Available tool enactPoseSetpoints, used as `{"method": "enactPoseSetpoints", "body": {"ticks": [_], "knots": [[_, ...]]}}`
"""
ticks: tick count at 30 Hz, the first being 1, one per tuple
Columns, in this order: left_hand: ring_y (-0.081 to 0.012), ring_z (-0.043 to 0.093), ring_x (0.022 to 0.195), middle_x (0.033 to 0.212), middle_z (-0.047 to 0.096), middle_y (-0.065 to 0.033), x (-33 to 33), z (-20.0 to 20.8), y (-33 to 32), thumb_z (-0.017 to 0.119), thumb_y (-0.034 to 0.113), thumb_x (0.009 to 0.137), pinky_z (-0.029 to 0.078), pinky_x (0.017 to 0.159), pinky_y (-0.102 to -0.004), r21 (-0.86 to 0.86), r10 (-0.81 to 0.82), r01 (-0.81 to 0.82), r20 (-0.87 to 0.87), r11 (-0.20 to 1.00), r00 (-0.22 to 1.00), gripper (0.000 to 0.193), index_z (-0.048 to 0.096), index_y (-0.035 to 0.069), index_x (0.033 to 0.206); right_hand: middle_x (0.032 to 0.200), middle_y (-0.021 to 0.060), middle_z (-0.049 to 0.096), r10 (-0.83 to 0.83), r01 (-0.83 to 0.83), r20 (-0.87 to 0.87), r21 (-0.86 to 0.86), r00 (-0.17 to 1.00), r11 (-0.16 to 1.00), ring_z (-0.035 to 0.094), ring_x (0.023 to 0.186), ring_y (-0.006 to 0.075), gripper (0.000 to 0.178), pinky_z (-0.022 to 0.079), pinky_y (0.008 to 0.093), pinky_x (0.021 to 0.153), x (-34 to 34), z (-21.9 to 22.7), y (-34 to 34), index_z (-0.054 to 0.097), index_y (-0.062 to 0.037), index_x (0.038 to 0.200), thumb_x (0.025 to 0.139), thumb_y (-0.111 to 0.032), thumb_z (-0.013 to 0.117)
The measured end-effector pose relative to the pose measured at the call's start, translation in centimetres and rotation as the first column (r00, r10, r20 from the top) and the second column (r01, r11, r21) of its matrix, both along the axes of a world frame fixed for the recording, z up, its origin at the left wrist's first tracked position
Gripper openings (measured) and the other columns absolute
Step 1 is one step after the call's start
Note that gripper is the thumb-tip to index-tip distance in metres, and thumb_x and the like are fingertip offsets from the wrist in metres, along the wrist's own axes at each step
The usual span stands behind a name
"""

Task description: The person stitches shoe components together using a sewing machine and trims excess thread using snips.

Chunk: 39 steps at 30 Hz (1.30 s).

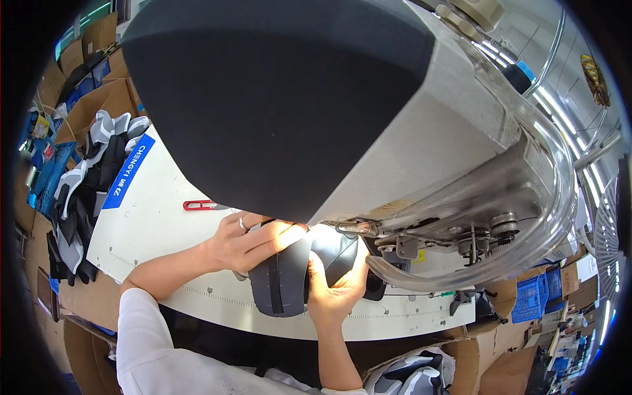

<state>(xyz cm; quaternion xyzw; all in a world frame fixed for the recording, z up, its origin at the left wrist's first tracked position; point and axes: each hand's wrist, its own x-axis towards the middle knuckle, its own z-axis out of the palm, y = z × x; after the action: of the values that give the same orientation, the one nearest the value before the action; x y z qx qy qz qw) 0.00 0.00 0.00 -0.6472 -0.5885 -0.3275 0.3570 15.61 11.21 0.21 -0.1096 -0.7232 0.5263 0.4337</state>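
A large grey sewing machine (421,131) fills the upper middle of the view, its dark rounded head looming over a white worktable (164,217). A bright lamp glows beneath the machine, right at the needle area.

On the table under that light lies a dark grey and black fabric panel (283,280), shaped like a shoe upper piece. It looks thin, light and floppy, likely easy to wrinkle or slide, so it is best held flat by its edges, close to the needle. Its long axis runs from the table's near edge away toward the machine, with the far end under the needle area.

The left hand (247,243), wearing a ring, presses flat on the panel's upper left part, fingers stretched toward the light. The right hand (336,289) pinches the panel's right edge, thumb on top.

A heap of similar grey, white and black pieces (85,191) sits at the table's far left. Small red thread snips (199,205) lie well apart from the left hand.
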Motion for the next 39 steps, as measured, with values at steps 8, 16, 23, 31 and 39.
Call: {"method": "enactPoseSetpoints", "body": {"ticks": [8,16,23,31,39], "knots": [[-0.0192,0.061,0.103,0.106,0.067,-0.0011,-0.2,1.6,-0.6,0.071,0.015,0.068,0.049,0.065,-0.0224,-0.011,0.092,-0.098,-0.253,0.995,0.963,0.035,0.069,0.010,0.102,0.112,0.0134,0.059,-0.089,0.086,0.066,0.047,0.994,0.995,0.060,0.100,0.0165,0.055,0.047,0.0278,0.089,-0.3,-0.2,0.2,0.042,0.0045,0.129,0.080,0.008,0.067],[-0.0200,0.066,0.086,0.094,0.068,-0.0052,2.0,2.4,-0.7,0.067,0.011,0.069,0.059,0.077,-0.0286,0.055,-0.136,0.142,-0.100,0.988,0.986,0.027,0.071,0.004,0.094,0.110,0.0124,0.059,-0.065,0.067,0.034,-0.058,0.997,0.996,0.059,0.100,0.0163,0.055,0.047,0.0272,0.089,-0.2,0.4,-0.1,0.043,0.0071,0.128,0.079,0.008,0.069],[-0.0181,0.066,0.080,0.082,0.065,-0.0047,2.6,2.4,-0.5,0.067,0.009,0.067,0.060,0.076,-0.0282,0.088,-0.144,0.151,-0.081,0.985,0.986,0.022,0.072,0.004,0.088,0.101,0.0093,0.060,-0.166,0.167,0.139,0.002,0.976,0.986,0.058,0.086,0.0108,0.056,0.046,0.0210,0.074,-0.1,0.1,0.4,0.044,0.0081,0.127,0.078,0.005,0.072],[-0.0193,0.066,0.083,0.089,0.065,-0.0058,1.7,2.1,-0.1,0.065,0.008,0.068,0.060,0.075,-0.0274,0.050,-0.115,0.120,-0.084,0.992,0.990,0.023,0.071,0.003,0.090,0.090,0.0047,0.061,-0.143,0.149,0.084,-0.074,0.986,0.986,0.052,0.070,0.0040,0.051,0.041,0.0170,0.060,-1.0,0.2,1.2,0.047,0.0064,0.124,0.079,0.004,0.072],[-0.0197,0.065,0.084,0.090,0.064,-0.0051,1.2,2.7,-0.1,0.064,0.010,0.067,0.058,0.067,-0.0264,0.015,-0.115,0.116,-0.048,0.993,0.992,0.027,0.071,0.004,0.093,0.092,0.0083,0.065,-0.098,0.107,0.077,-0.117,0.992,0.987,0.057,0.070,0.0044,0.047,0.040,0.0151,0.055,-1.1,0.3,1.2,0.044,0.0036,0.125,0.084,0.005,0.067]]}}
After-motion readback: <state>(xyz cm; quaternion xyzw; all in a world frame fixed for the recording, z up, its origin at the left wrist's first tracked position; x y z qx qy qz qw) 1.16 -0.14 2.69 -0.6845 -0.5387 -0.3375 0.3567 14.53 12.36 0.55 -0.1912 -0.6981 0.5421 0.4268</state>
